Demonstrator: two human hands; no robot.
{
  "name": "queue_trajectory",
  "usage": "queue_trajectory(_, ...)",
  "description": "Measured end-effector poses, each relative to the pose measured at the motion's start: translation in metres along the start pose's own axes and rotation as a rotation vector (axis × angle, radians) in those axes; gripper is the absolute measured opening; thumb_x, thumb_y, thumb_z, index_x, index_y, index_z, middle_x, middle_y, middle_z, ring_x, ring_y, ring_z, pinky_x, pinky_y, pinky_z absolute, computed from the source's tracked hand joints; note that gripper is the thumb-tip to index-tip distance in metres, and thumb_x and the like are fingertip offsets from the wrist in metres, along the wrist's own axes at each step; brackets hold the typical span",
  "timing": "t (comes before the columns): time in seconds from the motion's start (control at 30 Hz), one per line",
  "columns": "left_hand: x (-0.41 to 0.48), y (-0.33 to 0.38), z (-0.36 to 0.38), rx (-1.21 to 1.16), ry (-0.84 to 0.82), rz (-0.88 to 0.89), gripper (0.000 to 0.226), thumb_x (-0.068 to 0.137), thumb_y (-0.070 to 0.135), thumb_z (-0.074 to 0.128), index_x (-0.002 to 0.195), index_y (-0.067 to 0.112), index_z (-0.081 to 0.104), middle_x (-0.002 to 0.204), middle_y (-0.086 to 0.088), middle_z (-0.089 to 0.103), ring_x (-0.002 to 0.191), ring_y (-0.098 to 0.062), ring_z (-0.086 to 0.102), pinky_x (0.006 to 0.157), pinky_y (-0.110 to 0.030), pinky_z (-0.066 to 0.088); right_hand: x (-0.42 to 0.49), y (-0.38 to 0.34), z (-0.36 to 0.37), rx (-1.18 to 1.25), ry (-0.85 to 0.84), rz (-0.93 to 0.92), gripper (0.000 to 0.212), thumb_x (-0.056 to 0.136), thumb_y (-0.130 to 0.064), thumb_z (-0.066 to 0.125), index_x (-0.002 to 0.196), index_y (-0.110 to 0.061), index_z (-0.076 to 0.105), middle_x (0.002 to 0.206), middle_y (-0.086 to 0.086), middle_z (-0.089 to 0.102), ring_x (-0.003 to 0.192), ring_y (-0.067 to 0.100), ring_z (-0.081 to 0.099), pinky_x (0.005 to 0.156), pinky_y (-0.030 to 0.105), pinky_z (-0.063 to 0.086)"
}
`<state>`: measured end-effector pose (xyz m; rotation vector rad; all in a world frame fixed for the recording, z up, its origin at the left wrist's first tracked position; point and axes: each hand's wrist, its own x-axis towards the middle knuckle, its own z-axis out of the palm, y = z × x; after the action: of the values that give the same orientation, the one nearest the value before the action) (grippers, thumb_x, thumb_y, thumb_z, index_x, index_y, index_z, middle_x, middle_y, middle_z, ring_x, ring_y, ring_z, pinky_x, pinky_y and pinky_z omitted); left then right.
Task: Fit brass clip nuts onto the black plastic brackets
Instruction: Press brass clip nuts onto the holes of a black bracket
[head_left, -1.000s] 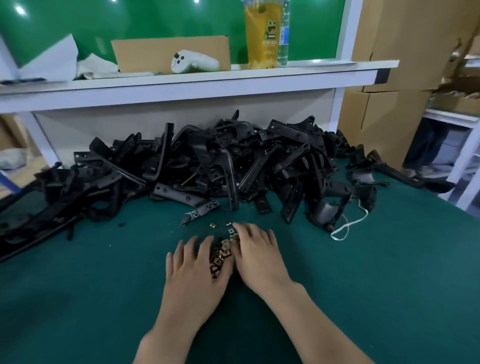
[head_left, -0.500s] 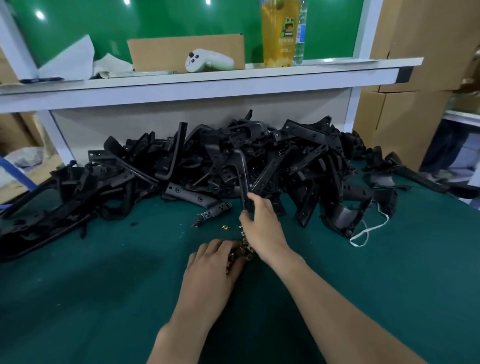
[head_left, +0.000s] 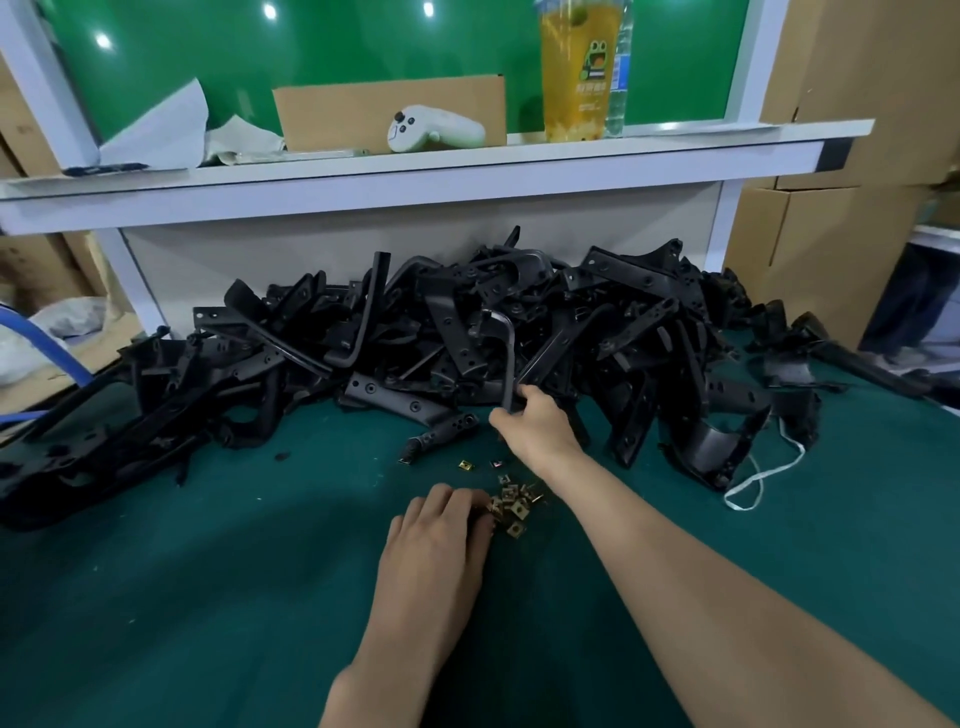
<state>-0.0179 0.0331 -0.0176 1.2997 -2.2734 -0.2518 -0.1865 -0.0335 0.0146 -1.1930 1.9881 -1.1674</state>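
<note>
Green table (head_left: 208, 597) fills the near field, with a white shelf (head_left: 415, 176) across the back. The bracket pile (head_left: 322, 353), black plastic and heaped loosely, runs nearly the full width of the table against the panel under the shelf. On the shelf: cardboard panel (head_left: 343, 111) upright, drink cup (head_left: 579, 73) with yellow liquid to its right, white controller (head_left: 436, 130) lying in front of the cardboard. Right hand (head_left: 540, 426) is reached out to the pile's front edge, fingers and thumb wrapped round the lower end of a hooked bracket (head_left: 510, 358), which stands roughly upright among the others. Left hand (head_left: 441, 540) lies knuckles up on the table near centre, fingers curled down at the edge of the brass clip nuts (head_left: 511, 506). Its fingertips are hidden, so I cannot tell if it pinches one. The nuts sit in a small loose heap between the two hands, touching the left fingers. Two stray nuts (head_left: 466, 465) lie just beyond the heap, near the right wrist. White cord (head_left: 753, 483) loops on the table at the pile's right end.
</note>
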Motion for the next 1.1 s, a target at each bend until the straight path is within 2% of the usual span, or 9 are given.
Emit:
queue_trajectory(0.07,0.0,0.0,0.0,-0.005,0.005,-0.005,0.027,0.106,0.043,0.039,0.123,0.035,0.059,0.117,0.017,0.055,0.107,-0.008,0.05,0.095,-0.027,0.038,0.001,0.001,-0.002,-0.027,-0.006,-0.01,0.051,0.096,-0.03,0.058,0.144,-0.023,0.043,0.115,0.005,0.063,0.095,0.02,0.062,0.07,0.029,0.044)
queue_trajectory(0.17,-0.001,0.0,-0.002,-0.036,0.025,-0.019,0.027,0.106,0.039,0.04,0.117,0.032,0.063,0.11,0.015,0.057,0.103,-0.009,0.052,0.092,-0.029,0.041,0.0,0.0,-0.003,-0.01,0.0,-0.008,0.039,0.097,-0.024,0.058,0.134,-0.023,0.048,0.104,0.002,0.063,0.084,0.018,0.062,0.066,0.03,0.048)
queue_trajectory(0.27,-0.002,-0.001,-0.002,-0.029,0.033,-0.02,0.025,0.106,0.037,0.041,0.115,0.031,0.063,0.11,0.015,0.058,0.102,-0.009,0.053,0.092,-0.028,0.039,-0.003,0.002,-0.006,0.045,-0.008,-0.001,0.026,0.096,-0.023,0.058,0.12,-0.021,0.048,0.101,0.001,0.063,0.084,0.021,0.066,0.076,0.038,0.059)
queue_trajectory(0.43,-0.002,-0.002,-0.001,-0.065,0.05,-0.024,0.02,0.106,0.035,0.04,0.113,0.03,0.058,0.108,0.017,0.06,0.101,-0.008,0.053,0.093,-0.029,0.037,-0.029,0.017,-0.027,0.314,-0.072,-0.023,0.013,0.091,-0.023,0.059,0.102,-0.023,0.052,0.091,0.0,0.056,0.081,0.013,0.062,0.062,0.025,0.059)
queue_trajectory(0.63,-0.004,0.003,-0.003,-0.187,0.121,-0.048,0.01,0.105,0.028,0.046,0.1,0.031,0.055,0.082,0.023,0.052,0.084,-0.006,0.049,0.084,-0.031,0.038,-0.084,0.034,-0.055,0.344,-0.129,-0.03,0.037,0.064,-0.05,0.059,0.091,-0.028,0.072,0.101,0.0,0.07,0.09,0.01,0.065,0.072,0.027,0.05)
queue_trajectory(0.7,-0.004,0.003,-0.005,-0.273,0.139,-0.096,0.014,0.105,0.032,0.042,0.097,0.036,0.052,0.086,0.023,0.054,0.09,-0.002,0.049,0.083,-0.03,0.04,-0.096,0.039,-0.061,0.38,-0.131,-0.057,0.029,0.071,-0.047,0.058,0.083,-0.026,0.073,0.103,0.013,0.067,0.095,0.023,0.063,0.08,0.035,0.047)
queue_trajectory(0.77,-0.002,0.005,-0.008,-0.416,0.158,-0.175,0.017,0.105,0.035,0.041,0.093,0.042,0.051,0.088,0.018,0.061,0.092,-0.003,0.054,0.08,-0.025,0.043,-0.101,0.045,-0.065,0.441,-0.118,-0.085,0.011,0.089,-0.03,0.058,0.095,-0.027,0.067,0.094,0.008,0.072,0.091,0.019,0.067,0.079,0.033,0.05)
queue_trajectory(0.93,-0.002,0.012,-0.018,-0.801,0.22,-0.28,0.019,0.105,0.03,0.049,0.099,0.036,0.065,0.087,0.019,0.071,0.077,0.004,0.065,0.067,-0.011,0.048,-0.097,0.046,-0.068,0.549,-0.095,-0.103,0.023,0.1,-0.001,0.046,0.114,-0.017,0.053,0.089,-0.001,0.074,0.083,0.02,0.073,0.074,0.03,0.06)
queue_trajectory(1.1,-0.001,0.009,-0.02,-0.961,0.218,-0.297,0.02,0.103,0.021,0.053,0.104,0.032,0.07,0.091,0.014,0.074,0.083,-0.001,0.068,0.072,-0.011,0.051,-0.102,0.044,-0.065,0.466,-0.105,-0.114,0.013,0.098,-0.031,0.059,0.085,-0.032,0.057,0.075,0.001,0.066,0.059,0.018,0.061,0.057,0.02,0.05)
